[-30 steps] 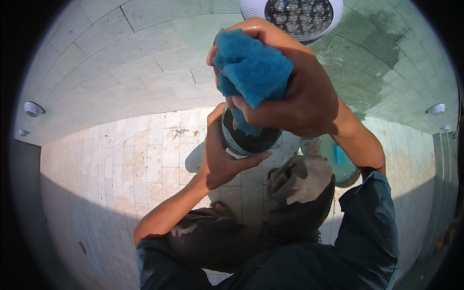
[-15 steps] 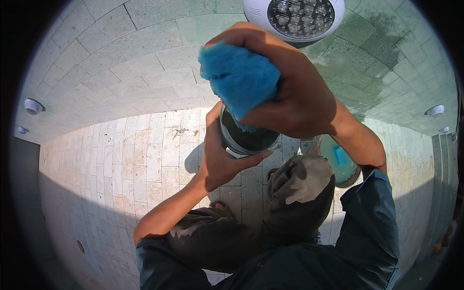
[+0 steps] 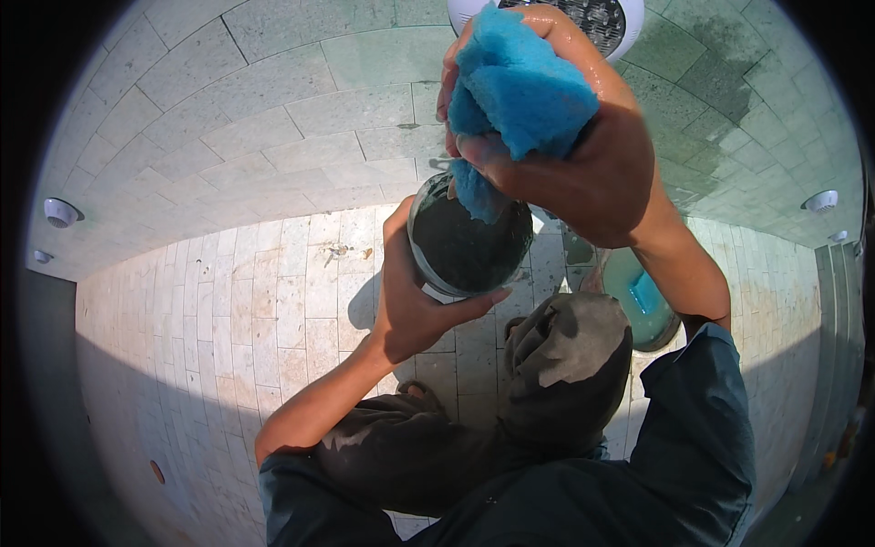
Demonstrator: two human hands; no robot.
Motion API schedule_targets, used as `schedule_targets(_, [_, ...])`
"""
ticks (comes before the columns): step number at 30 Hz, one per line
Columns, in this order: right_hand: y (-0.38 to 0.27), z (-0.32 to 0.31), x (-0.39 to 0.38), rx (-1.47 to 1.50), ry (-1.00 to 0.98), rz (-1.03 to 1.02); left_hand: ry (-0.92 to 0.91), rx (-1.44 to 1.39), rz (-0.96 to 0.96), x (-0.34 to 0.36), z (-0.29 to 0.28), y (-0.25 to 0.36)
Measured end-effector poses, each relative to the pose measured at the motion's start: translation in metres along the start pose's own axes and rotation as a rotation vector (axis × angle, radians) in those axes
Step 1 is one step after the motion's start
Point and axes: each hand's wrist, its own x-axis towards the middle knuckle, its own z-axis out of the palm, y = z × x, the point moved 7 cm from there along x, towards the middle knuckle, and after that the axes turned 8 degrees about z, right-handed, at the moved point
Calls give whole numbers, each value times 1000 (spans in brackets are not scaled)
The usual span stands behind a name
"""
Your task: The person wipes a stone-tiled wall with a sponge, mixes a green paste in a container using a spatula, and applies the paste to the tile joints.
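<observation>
My right hand [image 3: 602, 173] is closed round a crumpled blue sponge [image 3: 529, 87], raised near the wall. A lower flap of the sponge hangs over the rim of a round, dark-lined container [image 3: 469, 251]. My left hand [image 3: 406, 292] grips that container from its left and near sides, thumb along the near rim. The container's mouth tilts up toward me, and its inside looks dark; what it holds I cannot make out. Beyond my right hand, a white-rimmed round light [image 3: 629, 23] on the wall is partly covered by the hand and sponge.
Beside my right knee stands a bucket of greenish water [image 3: 615, 273] with a blue piece [image 3: 644, 294] in it. The tiled wall [image 3: 264, 118] ahead has a wet, dark patch [image 3: 720, 82] at right. Smaller lights [image 3: 62, 212] sit along the walls. Pale paving [image 3: 273, 292] lies below.
My right hand has lifted the sponge up and to the right, uncovering more of the container's mouth. The sponge is bunched differently. My left hand has stayed nearly in place.
</observation>
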Motion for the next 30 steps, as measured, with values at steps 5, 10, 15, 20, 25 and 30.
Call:
schedule_targets(5, [53, -79, -72, 501, 462, 310, -28, 127, 189, -2, -9, 3])
schedule_targets(10, [136, -142, -216, 581, 942, 678, -31, 115, 204, -2, -11, -5])
schedule_targets(15, [173, -160, -333, 433, 1172, 828, -58, 164, 395, 0, -11, -3])
schedule_targets(20, [196, -175, -408, 309, 1242, 981, -33, 123, 471, 7, -7, -1])
schedule_targets(25, [196, -193, -400, 220, 1205, 932, -36, 123, 483, 7, -3, 1])
schedule_targets(30, [114, -157, -249, 289, 999, 763, -65, 165, 454, 5, 4, -1])
